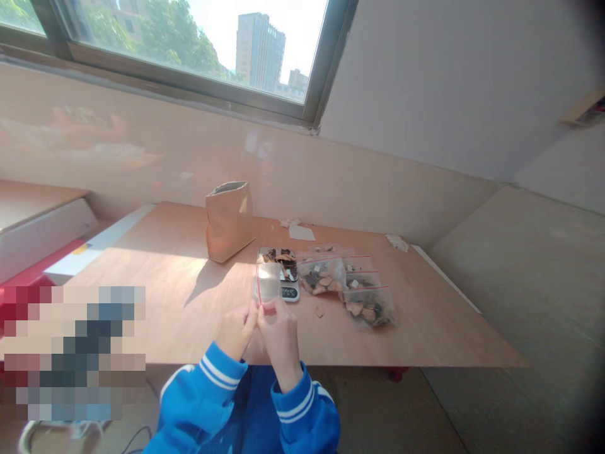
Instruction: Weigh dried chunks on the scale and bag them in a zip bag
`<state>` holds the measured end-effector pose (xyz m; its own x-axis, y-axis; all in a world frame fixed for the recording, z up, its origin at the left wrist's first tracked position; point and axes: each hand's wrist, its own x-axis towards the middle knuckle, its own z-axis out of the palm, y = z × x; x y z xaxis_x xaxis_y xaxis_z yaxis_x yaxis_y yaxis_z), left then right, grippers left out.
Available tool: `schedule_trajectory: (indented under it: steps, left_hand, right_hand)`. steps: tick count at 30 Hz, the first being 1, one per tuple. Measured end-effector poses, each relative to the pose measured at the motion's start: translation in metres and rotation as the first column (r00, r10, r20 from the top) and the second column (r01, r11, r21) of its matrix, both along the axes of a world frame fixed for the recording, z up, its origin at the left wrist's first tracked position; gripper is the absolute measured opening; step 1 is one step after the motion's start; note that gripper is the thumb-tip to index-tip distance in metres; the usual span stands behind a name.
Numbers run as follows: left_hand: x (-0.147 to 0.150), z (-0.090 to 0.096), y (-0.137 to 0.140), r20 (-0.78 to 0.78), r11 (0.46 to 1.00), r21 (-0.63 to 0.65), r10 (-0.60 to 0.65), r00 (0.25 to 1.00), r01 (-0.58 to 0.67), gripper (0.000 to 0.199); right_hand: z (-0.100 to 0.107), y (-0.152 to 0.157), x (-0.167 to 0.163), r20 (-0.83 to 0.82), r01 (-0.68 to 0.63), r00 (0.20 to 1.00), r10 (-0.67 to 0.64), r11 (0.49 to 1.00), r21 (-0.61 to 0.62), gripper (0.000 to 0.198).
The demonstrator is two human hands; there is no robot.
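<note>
Both hands meet near the front of the table around a clear zip-lock bag [270,284] with a red strip along its edge. My left hand [235,332] pinches the bag's near end at the strip. Close beside it, my right hand [282,329] grips the same end with bent fingers. The bag looks flat and stands in front of a small digital scale [292,294], partly covering it. On the scale lies a heap of dark and tan dried pieces [283,257]; their exact kind is unclear.
Several filled zip-lock bags [371,310] lie right of the scale, with one loose tan piece [319,311] nearby. An open brown paper bag [229,224] stands at the back left. White paper [301,233] lies near the wall. A pixelated patch hides the lower left.
</note>
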<state>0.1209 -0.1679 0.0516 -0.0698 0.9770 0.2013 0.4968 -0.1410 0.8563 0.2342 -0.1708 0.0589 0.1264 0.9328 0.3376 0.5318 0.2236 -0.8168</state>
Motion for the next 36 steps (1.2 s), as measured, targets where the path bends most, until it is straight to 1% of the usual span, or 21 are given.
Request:
schedule_trajectory:
  steps: [3,4,5,6,7,9,10,11,12,14,15,17,19,22,25,27,30,33,36]
  left_hand:
    - [-0.018,0.008,0.006,0.016,0.998,-0.037,0.055,0.998,-0.055,0.048]
    - [-0.025,0.012,0.008,0.004,0.995,-0.044,0.09,0.996,-0.09,0.049]
    - [-0.03,0.016,0.01,-0.021,0.994,-0.038,0.105,0.994,-0.106,0.048]
    - [-0.034,0.02,0.012,-0.047,0.993,-0.024,0.118,0.992,-0.119,0.048]
    - [-0.037,0.024,0.014,-0.071,0.991,-0.006,0.13,0.989,-0.131,0.047]
    - [-0.038,0.032,0.018,-0.105,0.986,0.023,0.164,0.981,-0.162,0.047]
    - [-0.037,0.036,0.021,-0.116,0.983,0.025,0.186,0.976,-0.184,0.046]
    - [-0.036,0.04,0.024,-0.128,0.98,0.015,0.2,0.971,-0.2,0.045]
    - [-0.035,0.044,0.028,-0.139,0.978,-0.004,0.207,0.968,-0.21,0.044]
    - [-0.033,0.051,0.037,-0.153,0.978,-0.046,0.193,0.969,-0.202,0.042]
    - [-0.033,0.053,0.042,-0.155,0.979,-0.056,0.184,0.971,-0.194,0.042]
    - [-0.032,0.054,0.054,-0.146,0.981,-0.059,0.172,0.974,-0.183,0.043]
    - [-0.029,0.05,0.067,-0.126,0.981,-0.068,0.171,0.977,-0.181,0.043]
    - [-0.023,0.036,0.083,-0.068,0.976,-0.057,0.204,0.977,-0.208,0.045]
    - [-0.017,0.013,0.093,0.052,0.966,0.049,0.253,0.966,-0.255,0.05]
    - [-0.015,-0.005,0.096,0.132,0.961,0.105,0.242,0.961,-0.256,0.051]
    - [-0.015,-0.026,0.096,0.19,0.963,0.114,0.221,0.956,-0.245,0.051]
    - [-0.016,-0.034,0.093,0.203,0.966,0.124,0.199,0.959,-0.227,0.051]
    - [-0.016,-0.032,0.088,0.21,0.96,0.144,0.208,0.955,-0.24,0.051]
  right_hand:
    - [0.001,0.014,0.023,-0.123,0.185,0.974,-0.188,0.982,-0.033,0.01]
    - [0.001,0.02,0.032,-0.173,0.225,0.958,-0.228,0.974,-0.034,0.011]
    - [0.002,0.025,0.04,-0.217,0.219,0.951,-0.222,0.975,-0.038,0.013]
    - [0.002,0.031,0.046,-0.25,0.174,0.952,-0.179,0.984,-0.042,0.015]
    - [0.002,0.036,0.051,-0.27,0.099,0.957,-0.108,0.994,-0.046,0.017]
    - [-0.001,0.047,0.055,-0.264,-0.05,0.964,0.038,0.998,-0.039,0.017]
    - [-0.004,0.052,0.055,-0.231,-0.092,0.969,0.086,0.996,-0.016,0.018]
    - [-0.007,0.059,0.055,-0.176,-0.105,0.979,0.107,0.994,0.022,0.02]
    - [-0.01,0.066,0.054,-0.104,-0.094,0.99,0.101,0.993,0.068,0.025]
    - [-0.018,0.082,0.053,0.082,-0.052,0.996,0.04,0.987,0.152,0.034]
    - [-0.022,0.091,0.053,0.179,-0.041,0.984,0.01,0.985,0.167,0.039]
    - [-0.029,0.107,0.052,0.342,-0.042,0.94,-0.009,0.989,0.141,0.048]
    - [-0.036,0.122,0.05,0.453,-0.055,0.892,0.007,0.994,0.094,0.055]
    - [-0.045,0.135,0.045,0.539,-0.048,0.842,0.0,0.996,0.076,0.06]
    - [-0.051,0.141,0.042,0.564,-0.017,0.825,-0.037,0.996,0.09,0.054]
    - [-0.053,0.144,0.043,0.568,-0.01,0.821,-0.05,0.995,0.103,0.047]
    - [-0.051,0.147,0.048,0.602,-0.026,0.797,-0.048,0.993,0.115,0.038]
    - [-0.048,0.153,0.052,0.654,-0.059,0.756,-0.027,0.992,0.109,0.033]
    - [-0.045,0.16,0.053,0.691,-0.108,0.723,0.009,0.989,0.1,0.026]
